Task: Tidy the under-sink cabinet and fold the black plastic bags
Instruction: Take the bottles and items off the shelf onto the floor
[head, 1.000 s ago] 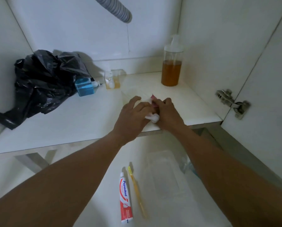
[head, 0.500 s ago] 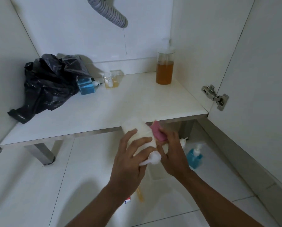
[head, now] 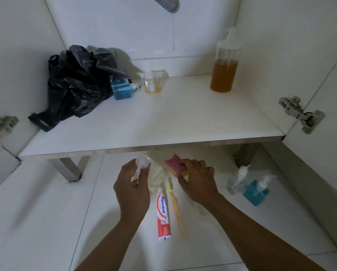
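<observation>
Head camera is showing the left hand [head: 132,190] curling its fingers around a clear pump [head: 141,165], just below the front edge of the shelf [head: 163,122]. The right hand [head: 199,182] is gripping a pink and yellow sponge [head: 174,164] with bent fingers. The black bags [head: 79,83] are lying bunched up in the back left corner of the shelf.

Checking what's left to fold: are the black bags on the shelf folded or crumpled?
Crumpled: the black bags lie in a bunched heap at the back left of the shelf.
</observation>
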`<action>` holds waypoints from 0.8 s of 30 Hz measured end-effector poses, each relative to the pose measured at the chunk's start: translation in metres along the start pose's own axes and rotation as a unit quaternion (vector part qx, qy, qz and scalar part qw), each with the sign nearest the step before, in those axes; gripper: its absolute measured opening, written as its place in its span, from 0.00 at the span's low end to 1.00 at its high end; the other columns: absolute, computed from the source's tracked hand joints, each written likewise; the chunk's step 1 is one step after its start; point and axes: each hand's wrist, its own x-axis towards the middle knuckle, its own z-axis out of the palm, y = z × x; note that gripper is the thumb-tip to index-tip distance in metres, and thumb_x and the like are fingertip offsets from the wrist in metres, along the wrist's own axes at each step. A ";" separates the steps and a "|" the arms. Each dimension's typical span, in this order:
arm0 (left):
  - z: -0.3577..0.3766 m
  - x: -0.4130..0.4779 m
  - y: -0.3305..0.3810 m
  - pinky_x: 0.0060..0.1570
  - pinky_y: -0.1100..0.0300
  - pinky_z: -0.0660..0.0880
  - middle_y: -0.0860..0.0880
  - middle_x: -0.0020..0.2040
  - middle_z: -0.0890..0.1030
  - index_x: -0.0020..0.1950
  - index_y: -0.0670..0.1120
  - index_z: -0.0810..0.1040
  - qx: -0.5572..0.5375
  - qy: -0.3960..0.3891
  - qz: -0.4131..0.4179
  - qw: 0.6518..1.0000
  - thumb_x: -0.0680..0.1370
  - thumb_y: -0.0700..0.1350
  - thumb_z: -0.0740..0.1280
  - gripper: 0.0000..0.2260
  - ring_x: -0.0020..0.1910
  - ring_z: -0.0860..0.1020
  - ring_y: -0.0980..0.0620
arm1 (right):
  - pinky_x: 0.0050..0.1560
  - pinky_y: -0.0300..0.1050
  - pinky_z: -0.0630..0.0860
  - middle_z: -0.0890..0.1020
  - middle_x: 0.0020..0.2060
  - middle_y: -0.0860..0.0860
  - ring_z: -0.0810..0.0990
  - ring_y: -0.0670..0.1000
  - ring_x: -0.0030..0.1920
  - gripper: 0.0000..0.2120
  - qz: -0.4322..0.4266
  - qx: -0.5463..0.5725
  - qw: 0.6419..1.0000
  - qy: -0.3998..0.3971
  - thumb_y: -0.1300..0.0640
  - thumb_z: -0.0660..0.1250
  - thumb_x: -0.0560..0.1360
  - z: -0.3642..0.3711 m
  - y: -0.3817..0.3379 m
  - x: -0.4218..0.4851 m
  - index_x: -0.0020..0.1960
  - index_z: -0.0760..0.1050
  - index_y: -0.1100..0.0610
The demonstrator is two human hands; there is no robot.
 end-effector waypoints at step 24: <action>0.054 0.036 -0.050 0.63 0.57 0.71 0.51 0.64 0.79 0.66 0.47 0.78 0.071 -0.108 -0.109 0.986 0.77 0.52 0.73 0.20 0.63 0.76 0.51 | 0.70 0.68 0.51 0.77 0.56 0.52 0.68 0.57 0.65 0.22 -0.006 -0.200 0.973 -0.111 0.38 0.61 0.75 0.019 -0.009 0.018 0.63 0.72 0.49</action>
